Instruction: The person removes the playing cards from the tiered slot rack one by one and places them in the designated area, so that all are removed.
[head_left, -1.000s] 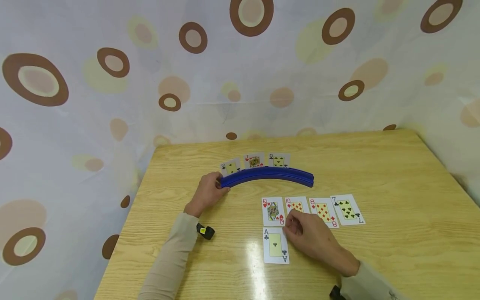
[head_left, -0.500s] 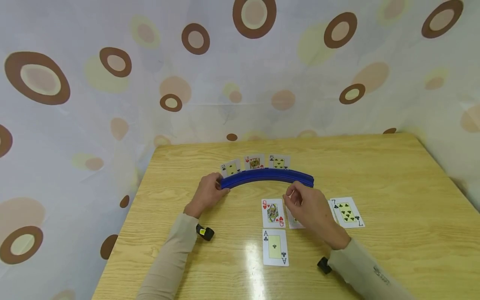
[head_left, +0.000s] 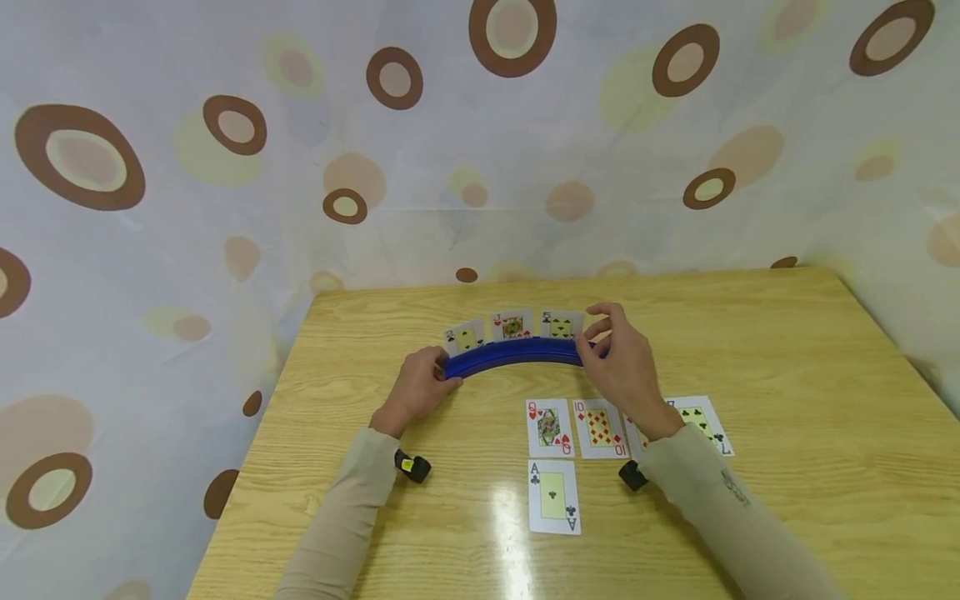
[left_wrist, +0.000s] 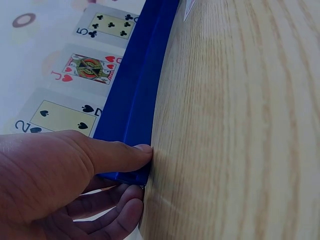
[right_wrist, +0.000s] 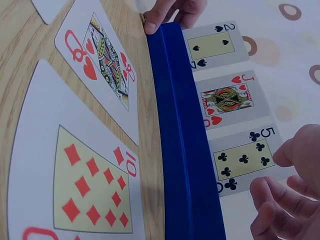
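A curved blue card holder stands on the table with three playing cards upright in it. They are the two of spades, the jack of hearts and the five of clubs. My left hand grips the holder's left end, thumb in front and fingers curled behind. At the other end, my right hand is beside the five of clubs, fingers spread apart at its edge. Whether they touch the card is unclear. Nothing shows between those fingers.
In front of the holder lie the queen of hearts, ten of diamonds and seven of clubs. The eight of diamonds is mostly under the right arm's view. Below the queen lies the ace of clubs. Patterned cloth hangs behind the table.
My right hand has moved from over the laid-out cards, up past the ten and eight of diamonds, to the five of clubs. My left hand has kept its grip on the holder.
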